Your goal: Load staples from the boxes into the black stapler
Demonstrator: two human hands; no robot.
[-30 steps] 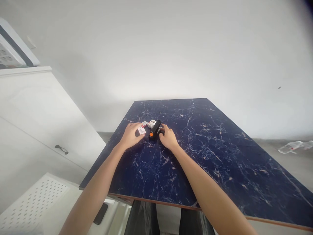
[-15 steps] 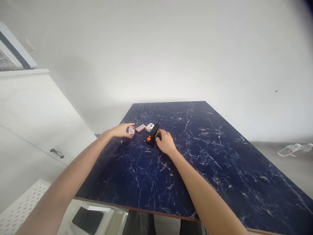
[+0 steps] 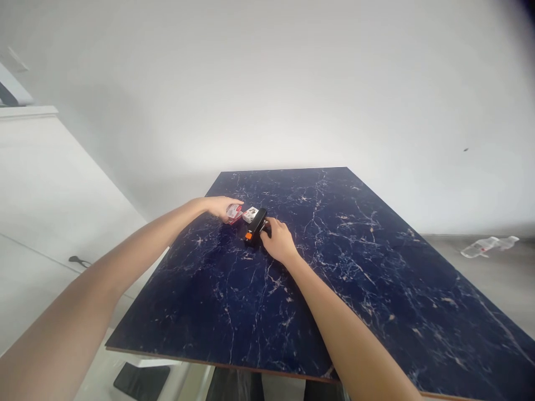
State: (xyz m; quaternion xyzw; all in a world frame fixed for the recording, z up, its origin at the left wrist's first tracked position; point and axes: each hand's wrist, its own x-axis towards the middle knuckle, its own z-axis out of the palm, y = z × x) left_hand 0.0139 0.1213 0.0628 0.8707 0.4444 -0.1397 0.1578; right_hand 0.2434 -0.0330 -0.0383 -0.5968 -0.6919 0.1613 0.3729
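My left hand (image 3: 218,206) is closed around a small red-and-white box (image 3: 234,211), thumb and fingers on its sides. It is right over or against another flat red-and-white box, which is mostly covered. Just to the right lies a small white box (image 3: 250,214) with a dark picture on top. Beside that, a black stapler (image 3: 257,222) with an orange end piece rests at a slant on the dark blue marbled table (image 3: 251,301). My right hand (image 3: 279,239) has its fingers curled on the right side of the stapler.
A white cabinet (image 3: 50,184) with a dark handle (image 3: 79,260) stands to the left. Below the table's front edge is a dark flat object (image 3: 141,381) on a white surface. Clear plastic bottles (image 3: 487,246) lie on the floor at right. A pale wall rises behind.
My left hand has moved right with the red-and-white box, bringing it to the flat box beside the white one. My right hand stays at the stapler. The view has shifted slightly.
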